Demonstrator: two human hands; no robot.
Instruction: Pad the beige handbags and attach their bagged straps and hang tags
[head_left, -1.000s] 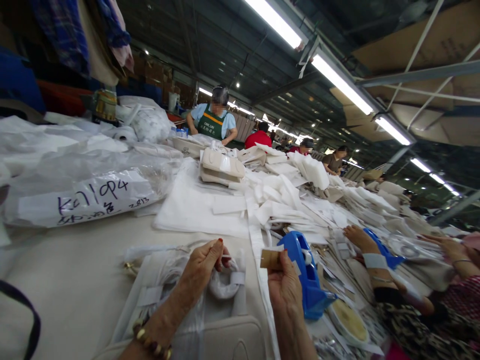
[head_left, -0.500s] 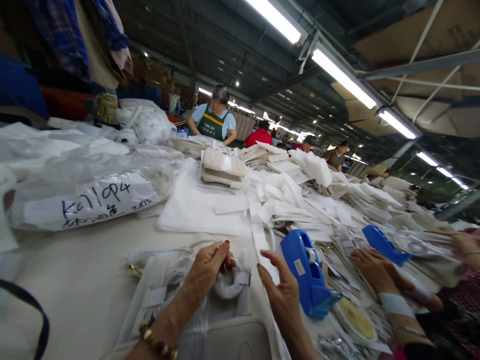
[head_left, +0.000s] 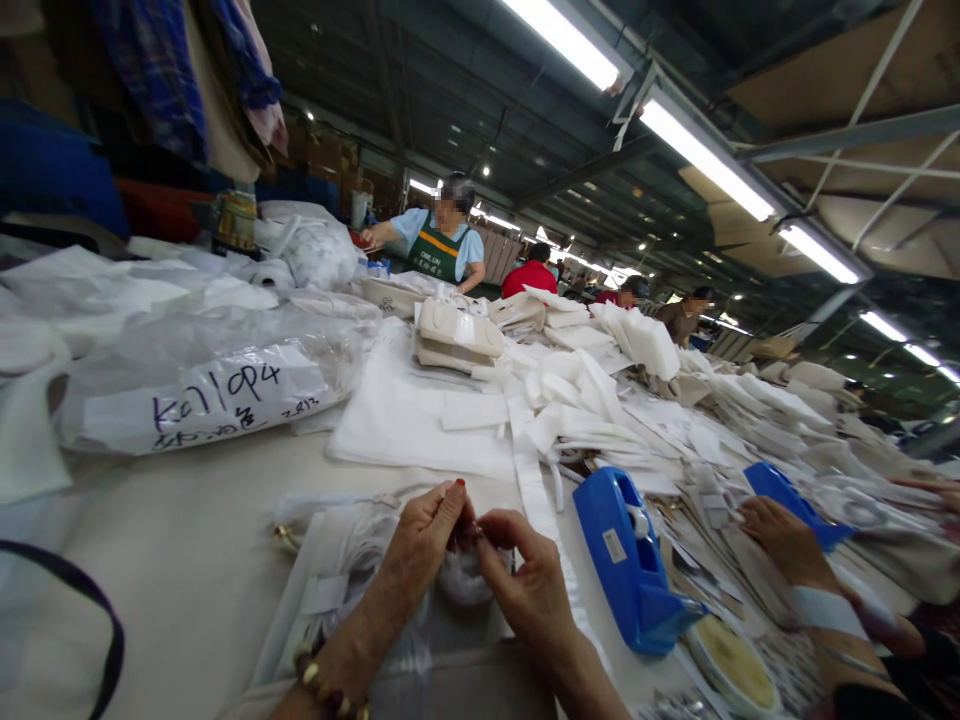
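Both hands meet over a pale bag [head_left: 465, 680] lying on the table, with a clear-wrapped, coiled strap [head_left: 360, 545] on top of it. My left hand [head_left: 424, 540] pinches with thumb and forefinger; what sits in the pinch is too small to make out. Touching it from the right, my right hand [head_left: 529, 575] has thumb and forefinger closed at the same spot. Just below the fingertips is a round, plastic-wrapped coil [head_left: 465, 578], partly hidden by the hands. A gold-coloured metal fitting [head_left: 283, 535] shows at the bag's left corner.
Right of my hands stands a blue tape dispenser [head_left: 626, 560], near a round dish [head_left: 731, 660]. A co-worker's hand [head_left: 787, 540] works beside another blue dispenser [head_left: 795, 505]. A marked plastic package [head_left: 217, 395], white sheets [head_left: 420, 425] and a beige bag [head_left: 457, 330] lie beyond.
My right hand has moved left from beside the bag and closed its fingers against my left fingertips. The person in the green apron has stretched an arm out to the left.
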